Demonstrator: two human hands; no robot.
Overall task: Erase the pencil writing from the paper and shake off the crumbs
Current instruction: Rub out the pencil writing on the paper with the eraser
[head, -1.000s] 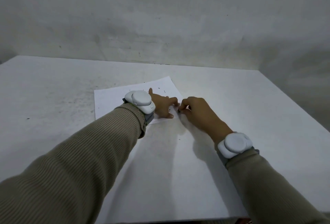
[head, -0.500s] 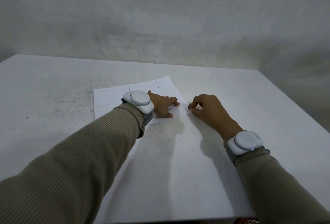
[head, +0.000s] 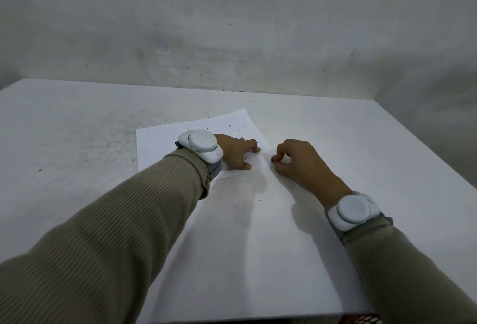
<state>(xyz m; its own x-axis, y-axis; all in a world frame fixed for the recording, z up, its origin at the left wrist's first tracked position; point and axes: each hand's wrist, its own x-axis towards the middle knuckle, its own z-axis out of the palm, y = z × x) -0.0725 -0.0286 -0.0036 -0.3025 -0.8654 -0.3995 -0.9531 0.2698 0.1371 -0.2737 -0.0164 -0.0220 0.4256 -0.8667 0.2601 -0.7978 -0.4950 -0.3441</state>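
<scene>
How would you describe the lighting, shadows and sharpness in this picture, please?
Head view: soft, even light, no glare; faint shadows on the table by the left hand and right hand; wide-angle stretch enlarges the near sleeves; crumbs on the paper look sharp; the small dark object the right hand pinches is unidentifiable.

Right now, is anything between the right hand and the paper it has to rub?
Nothing visible. The right hand, pinching a small dark eraser, sits at the right edge of the white paper sheet; the left hand presses the sheet beside it, not between.
</scene>
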